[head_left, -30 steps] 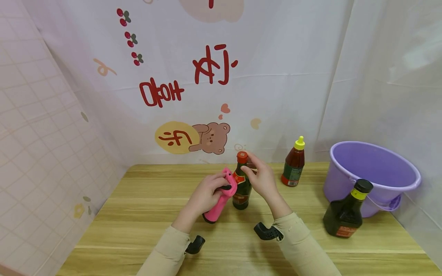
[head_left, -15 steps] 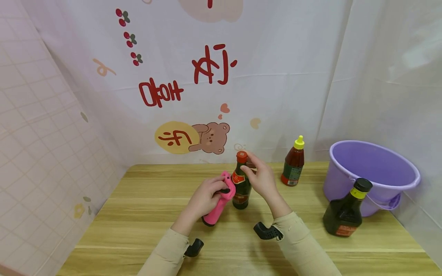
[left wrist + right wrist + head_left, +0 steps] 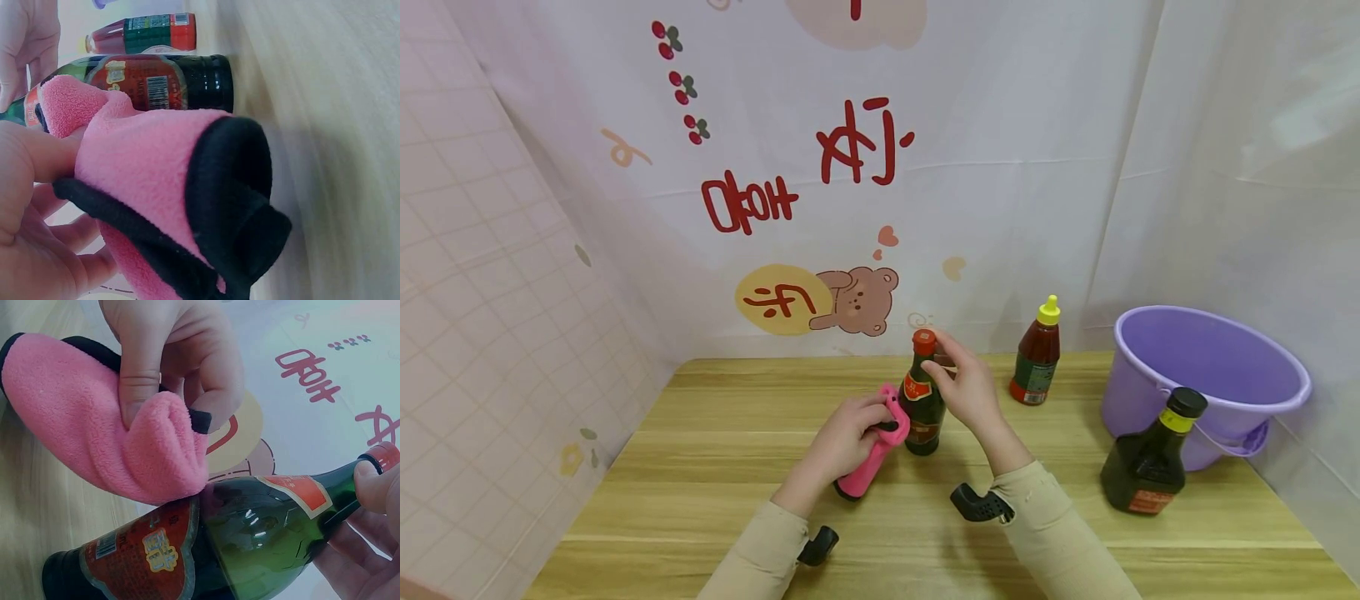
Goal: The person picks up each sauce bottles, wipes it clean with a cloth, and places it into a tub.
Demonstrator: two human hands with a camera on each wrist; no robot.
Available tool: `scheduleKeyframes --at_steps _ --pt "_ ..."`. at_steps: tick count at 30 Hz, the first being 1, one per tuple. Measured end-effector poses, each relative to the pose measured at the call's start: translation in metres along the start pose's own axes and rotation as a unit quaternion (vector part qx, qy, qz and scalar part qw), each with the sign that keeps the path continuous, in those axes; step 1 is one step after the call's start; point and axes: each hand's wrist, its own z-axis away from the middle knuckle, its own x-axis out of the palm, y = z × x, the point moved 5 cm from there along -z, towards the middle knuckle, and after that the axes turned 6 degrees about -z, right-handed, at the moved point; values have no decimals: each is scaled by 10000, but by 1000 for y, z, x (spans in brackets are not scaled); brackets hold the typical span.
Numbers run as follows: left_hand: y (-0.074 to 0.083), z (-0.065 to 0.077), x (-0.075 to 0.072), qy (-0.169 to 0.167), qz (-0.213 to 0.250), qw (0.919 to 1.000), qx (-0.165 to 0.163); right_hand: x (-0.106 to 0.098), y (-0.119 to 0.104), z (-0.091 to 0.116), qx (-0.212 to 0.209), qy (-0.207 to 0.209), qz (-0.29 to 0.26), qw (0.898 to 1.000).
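Observation:
A dark green glass bottle (image 3: 922,421) with a red cap and red labels stands upright on the wooden table. My right hand (image 3: 968,390) holds it by the neck, thumb and fingers just below the cap, as the right wrist view also shows. A pink cloth (image 3: 867,468) with black edging hangs bunched in my left hand (image 3: 841,442), pinched between thumb and fingers. In the right wrist view the folded pink cloth (image 3: 159,450) lies against the bottle's side near the upper edge of the main label. Part of the cloth hides some of the bottle in the left wrist view.
Behind and right of the bottle stands a red sauce bottle (image 3: 1037,358) with a yellow nozzle top. A dark square bottle (image 3: 1146,471) with a black cap is at the right, in front of a purple bucket (image 3: 1123,392). A printed white curtain (image 3: 1000,208) hangs behind the table.
My left hand and the cloth have moved down along the bottle and slightly left. The right hand keeps its grip on the neck, and the bottle stays in place.

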Motion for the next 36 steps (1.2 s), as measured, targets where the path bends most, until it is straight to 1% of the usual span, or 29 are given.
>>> scheduleKeyframes --at_steps 4,8,10,14,17,22,30,33,36 --pt "0 0 2 -69 -85 9999 0 0 0 0 26 -5 -24 10000" --pt "0 1 7 -213 -231 9995 -23 0 -1 0 15 -1 -8 10000" --pt "-1 2 10 -330 -345 9988 -61 0 -1 1 19 1 -2 10000" --pt "-2 6 20 -669 -683 9954 -65 0 -1 1 3 -2 20 10000" --pt "-2 8 26 -845 -882 9925 -2 1 -1 1 -13 -14 6 10000" --pt "-2 7 32 -1059 -951 9898 -7 0 -1 1 13 0 -16 10000" --pt "-2 4 36 -1556 -1111 9813 -242 -1 -3 1 -24 18 39 10000" --pt "-4 3 37 -1721 -1053 9790 -301 -1 -3 1 -91 41 81 9999" --pt "-6 3 34 -1841 -862 9782 -427 -1 -2 1 -112 54 96 9999"
